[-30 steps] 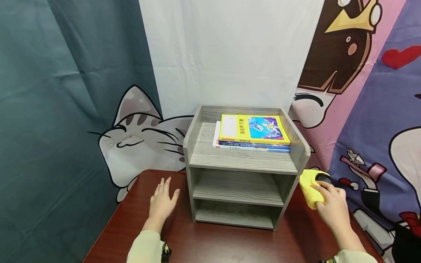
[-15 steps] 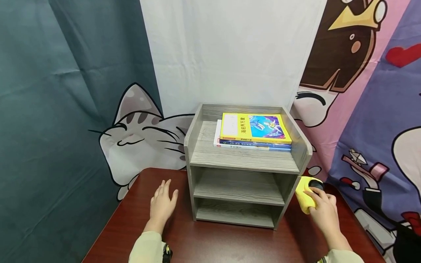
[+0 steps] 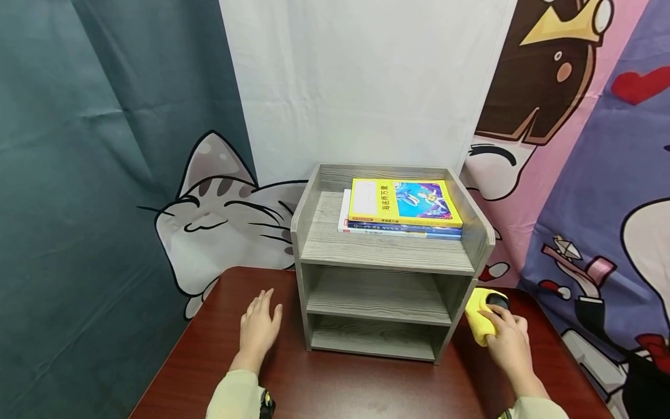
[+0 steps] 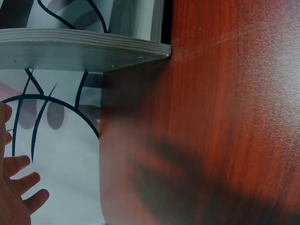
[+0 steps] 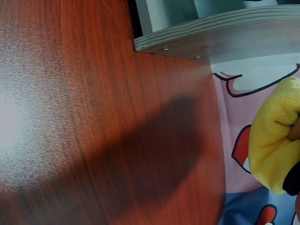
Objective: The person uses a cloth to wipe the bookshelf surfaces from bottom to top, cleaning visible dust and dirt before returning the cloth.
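Observation:
My right hand [image 3: 511,343] grips a soft yellow plush item [image 3: 477,317] with a black part, just to the right of the small grey wood-grain shelf [image 3: 327,247]. The right wrist view shows the fuzzy yellow plush [image 5: 269,140] at its right edge, pressed in by a finger; what kind of plush it is cannot be told. Left of the shelf, my left hand [image 3: 259,329] is held over the table with its fingers extended and touches nothing visible. In the left wrist view that hand's spread fingers [image 4: 26,185] show at the lower left.
A small stack of books [image 3: 400,203], a yellow one on top, lies on the shelf's top tier. Two lower tiers face me. The shelf stands on a red-brown table [image 3: 356,390]. Behind hang printed curtains [image 3: 366,87] with cartoon figures.
My right hand has moved left and down with the yellow plush item, closer to the shelf's right side. My left hand has barely moved.

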Motion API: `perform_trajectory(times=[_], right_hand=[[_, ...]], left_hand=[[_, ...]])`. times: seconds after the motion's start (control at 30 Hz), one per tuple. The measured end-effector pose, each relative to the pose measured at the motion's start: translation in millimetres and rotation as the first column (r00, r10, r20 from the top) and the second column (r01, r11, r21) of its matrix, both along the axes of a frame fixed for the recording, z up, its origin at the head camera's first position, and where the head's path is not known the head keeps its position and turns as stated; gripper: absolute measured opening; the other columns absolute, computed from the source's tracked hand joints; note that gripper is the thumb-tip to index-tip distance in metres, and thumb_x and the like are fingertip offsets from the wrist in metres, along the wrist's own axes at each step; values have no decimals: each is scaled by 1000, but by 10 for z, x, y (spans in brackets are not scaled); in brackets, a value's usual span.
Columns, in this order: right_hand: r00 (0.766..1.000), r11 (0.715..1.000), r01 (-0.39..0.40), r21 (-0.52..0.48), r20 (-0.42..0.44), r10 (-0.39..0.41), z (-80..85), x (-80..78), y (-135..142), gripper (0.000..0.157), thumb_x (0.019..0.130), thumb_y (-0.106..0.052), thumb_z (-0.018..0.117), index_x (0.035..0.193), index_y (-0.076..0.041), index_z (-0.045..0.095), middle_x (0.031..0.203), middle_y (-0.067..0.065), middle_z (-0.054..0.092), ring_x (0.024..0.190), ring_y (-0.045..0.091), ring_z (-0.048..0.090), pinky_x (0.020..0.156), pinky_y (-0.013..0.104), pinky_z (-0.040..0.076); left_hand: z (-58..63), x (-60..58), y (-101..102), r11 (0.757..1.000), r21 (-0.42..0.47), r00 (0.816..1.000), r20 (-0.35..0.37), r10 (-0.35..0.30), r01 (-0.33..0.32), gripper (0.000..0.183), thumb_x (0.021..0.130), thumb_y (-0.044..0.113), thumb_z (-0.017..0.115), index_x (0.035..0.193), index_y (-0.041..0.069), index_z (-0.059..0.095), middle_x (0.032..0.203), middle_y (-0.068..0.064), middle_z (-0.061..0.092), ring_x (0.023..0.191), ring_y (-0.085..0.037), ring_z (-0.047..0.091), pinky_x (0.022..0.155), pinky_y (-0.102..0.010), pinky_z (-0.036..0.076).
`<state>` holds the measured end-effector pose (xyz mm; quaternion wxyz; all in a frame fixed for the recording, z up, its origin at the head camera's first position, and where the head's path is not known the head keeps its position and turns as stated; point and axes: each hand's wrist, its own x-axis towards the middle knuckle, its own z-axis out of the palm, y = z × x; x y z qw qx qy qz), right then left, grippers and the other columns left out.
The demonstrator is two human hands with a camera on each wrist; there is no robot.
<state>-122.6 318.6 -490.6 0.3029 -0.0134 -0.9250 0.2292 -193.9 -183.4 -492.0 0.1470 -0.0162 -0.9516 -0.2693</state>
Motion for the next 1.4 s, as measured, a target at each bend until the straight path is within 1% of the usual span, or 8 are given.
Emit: perform_trajectory(times=[0.23, 0.43, 0.73, 0.9, 1.0, 1.1, 1.3, 1.4], right_hand=[[1000, 1000, -5, -6, 9, 5, -87, -31, -38, 46, 57, 13, 57, 99, -3, 67, 116, 13, 53, 96, 37, 37, 73, 46, 26], [999, 1000, -3, -3, 42, 3, -184, -49, -66, 45, 59, 13, 58, 101, -3, 67, 116, 12, 52, 97, 37, 36, 73, 47, 27], [998, 1000, 3, -1, 59, -3, -386, -57, -107, 45, 59, 12, 59, 100, -4, 68, 115, 12, 53, 97, 37, 38, 74, 49, 29], [996, 1000, 2, 2, 92, -2, -502, -46, -128, 44, 59, 10, 59, 100, -4, 67, 116, 12, 53, 97, 38, 38, 74, 52, 31], [993, 1000, -3, 12, 118, 1, -566, -42, -134, 44, 59, 9, 60, 101, -4, 67, 117, 12, 53, 97, 38, 38, 73, 53, 32], [992, 999, -15, 28, 123, 11, -627, -50, -131, 44, 59, 8, 61, 100, -5, 67, 117, 12, 53, 96, 39, 39, 73, 53, 33], [993, 997, -48, 58, 112, 42, -711, -66, -130, 45, 57, 8, 63, 99, -5, 67, 115, 13, 53, 94, 41, 40, 70, 54, 35], [990, 997, -52, 60, 133, 43, -723, -68, -134, 45, 57, 8, 63, 100, -5, 67, 116, 12, 53, 96, 42, 40, 71, 55, 35]], left_hand=[[74, -15, 43, 1000, 4, 999, -46, -23, 23, 48, 95, 30, 49, 138, 9, 41, 143, -17, 36, 130, -36, 31, 98, -57, 25], [116, -13, 79, 999, 12, 998, -49, -34, 34, 47, 95, 29, 49, 137, 10, 41, 143, -17, 37, 130, -36, 31, 98, -56, 25], [113, 5, 124, 999, 25, 996, -82, -46, 48, 47, 94, 27, 50, 136, 9, 43, 141, -16, 39, 128, -36, 35, 97, -55, 28], [133, 6, 165, 998, 31, 993, -101, -59, 62, 47, 93, 27, 51, 136, 9, 44, 140, -16, 41, 126, -36, 37, 96, -55, 29], [139, 9, 168, 998, 34, 994, -98, -57, 60, 46, 93, 27, 51, 136, 9, 44, 140, -16, 41, 126, -35, 37, 96, -54, 29], [140, 17, 162, 998, 34, 994, -96, -55, 58, 46, 93, 26, 51, 136, 9, 44, 140, -16, 41, 126, -35, 37, 96, -54, 29], [119, 18, 145, 998, 37, 994, -95, -56, 60, 46, 93, 25, 52, 136, 9, 43, 140, -17, 41, 126, -36, 37, 96, -55, 29], [114, 23, 139, 997, 43, 994, -91, -52, 56, 46, 93, 25, 52, 136, 9, 43, 141, -17, 41, 127, -36, 37, 97, -55, 28]])
